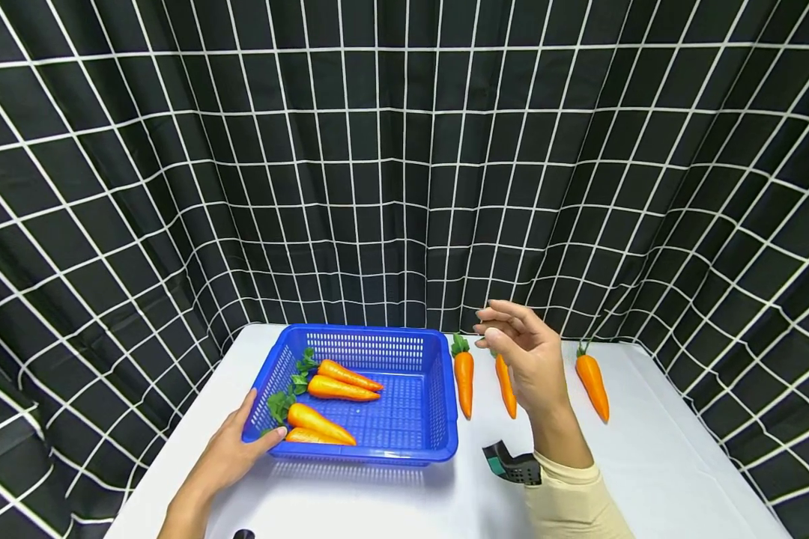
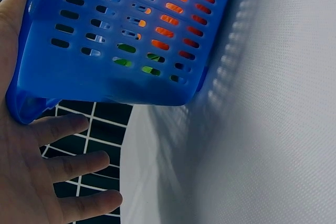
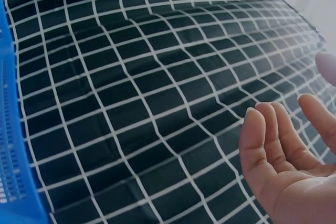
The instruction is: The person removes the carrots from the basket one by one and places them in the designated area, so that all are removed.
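Note:
A blue plastic basket [image 1: 404,454] with slotted walls stands on the white table. Several orange carrots [image 1: 342,388] with green leafy tops lie in its left part. My left hand [image 1: 232,449] rests against the basket's front left corner, thumb across the rim. In the left wrist view, its other fingers [image 2: 79,166] stretch out straight and spread below the rim. Raised above the table right of the basket, my right hand [image 1: 522,352] has loosely bent fingers and holds nothing. Behind it, a carrot [image 1: 503,378] is partly hidden; another carrot [image 1: 464,383] lies beside the basket.
A third loose carrot [image 1: 592,388] lies farther right on the white table [image 1: 674,449]. Black curtain [image 1: 404,187] with a white grid encloses the back and sides. A black and green wrist device [image 1: 512,466] sits at the right sleeve.

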Action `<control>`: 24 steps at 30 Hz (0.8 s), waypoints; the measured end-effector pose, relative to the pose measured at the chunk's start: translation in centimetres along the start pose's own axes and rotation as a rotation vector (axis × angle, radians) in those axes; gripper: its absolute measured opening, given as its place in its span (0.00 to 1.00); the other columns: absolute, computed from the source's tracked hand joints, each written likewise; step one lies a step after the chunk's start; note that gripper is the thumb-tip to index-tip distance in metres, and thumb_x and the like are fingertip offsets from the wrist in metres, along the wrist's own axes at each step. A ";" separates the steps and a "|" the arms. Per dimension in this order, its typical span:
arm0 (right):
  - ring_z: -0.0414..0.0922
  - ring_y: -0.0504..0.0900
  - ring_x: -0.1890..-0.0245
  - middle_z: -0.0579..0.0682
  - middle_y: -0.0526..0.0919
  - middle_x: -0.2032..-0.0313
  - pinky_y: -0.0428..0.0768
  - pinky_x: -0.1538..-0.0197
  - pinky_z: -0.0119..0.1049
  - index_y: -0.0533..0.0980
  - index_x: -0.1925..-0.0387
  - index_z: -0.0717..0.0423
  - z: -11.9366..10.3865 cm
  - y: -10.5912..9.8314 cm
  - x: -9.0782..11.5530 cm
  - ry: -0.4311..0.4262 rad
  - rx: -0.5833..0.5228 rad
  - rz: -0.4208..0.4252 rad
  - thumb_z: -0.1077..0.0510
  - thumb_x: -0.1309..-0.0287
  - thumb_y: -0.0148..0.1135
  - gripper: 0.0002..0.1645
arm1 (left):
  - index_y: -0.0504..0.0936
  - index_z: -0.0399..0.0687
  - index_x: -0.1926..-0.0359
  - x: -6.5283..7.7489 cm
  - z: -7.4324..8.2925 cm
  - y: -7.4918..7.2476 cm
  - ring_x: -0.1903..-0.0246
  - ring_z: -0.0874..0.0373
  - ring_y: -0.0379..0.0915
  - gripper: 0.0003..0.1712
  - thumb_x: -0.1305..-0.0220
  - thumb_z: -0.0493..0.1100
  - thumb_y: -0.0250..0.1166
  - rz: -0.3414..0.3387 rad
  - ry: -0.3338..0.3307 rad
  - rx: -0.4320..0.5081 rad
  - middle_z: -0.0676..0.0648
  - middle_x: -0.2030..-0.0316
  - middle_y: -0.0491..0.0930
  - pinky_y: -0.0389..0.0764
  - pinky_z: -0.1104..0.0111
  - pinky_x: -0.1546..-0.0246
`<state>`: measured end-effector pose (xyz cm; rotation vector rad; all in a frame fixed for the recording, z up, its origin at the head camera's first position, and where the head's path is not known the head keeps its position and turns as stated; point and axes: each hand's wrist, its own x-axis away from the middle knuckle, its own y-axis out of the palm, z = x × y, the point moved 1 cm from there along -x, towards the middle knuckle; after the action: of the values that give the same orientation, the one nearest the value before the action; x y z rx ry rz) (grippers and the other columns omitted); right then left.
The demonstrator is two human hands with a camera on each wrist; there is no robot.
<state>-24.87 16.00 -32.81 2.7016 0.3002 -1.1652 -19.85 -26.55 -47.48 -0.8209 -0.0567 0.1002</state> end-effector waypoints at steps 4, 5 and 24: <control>0.55 0.81 0.58 0.67 0.78 0.54 0.82 0.57 0.41 0.74 0.45 0.69 1.0 0.9 -0.8 0.027 -0.003 -0.035 0.71 0.39 0.59 0.20 | 0.44 0.44 0.24 -0.1 -0.1 0.1 0.39 0.30 0.59 0.59 0.42 0.67 0.64 0.003 0.004 -0.007 0.26 0.35 0.56 0.59 0.39 0.41; 0.57 0.81 0.58 0.67 0.78 0.54 0.82 0.57 0.42 0.73 0.45 0.70 1.3 1.1 -1.0 0.031 -0.015 -0.044 0.71 0.39 0.59 0.20 | 0.44 0.44 0.24 -0.1 -0.1 0.1 0.39 0.30 0.59 0.59 0.43 0.67 0.64 0.005 0.005 -0.007 0.26 0.35 0.57 0.59 0.39 0.41; 0.61 0.80 0.54 0.68 0.79 0.54 0.80 0.51 0.44 0.72 0.43 0.70 7.9 5.6 -4.0 0.188 -0.053 -0.176 0.69 0.41 0.61 0.23 | 0.43 0.43 0.24 -0.2 0.0 0.1 0.39 0.29 0.58 0.59 0.42 0.67 0.64 -0.004 -0.002 -0.010 0.25 0.34 0.55 0.59 0.38 0.42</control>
<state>-31.59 8.20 -34.73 2.7880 0.5985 -0.9290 -20.04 -26.51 -47.61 -0.8308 -0.0610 0.0968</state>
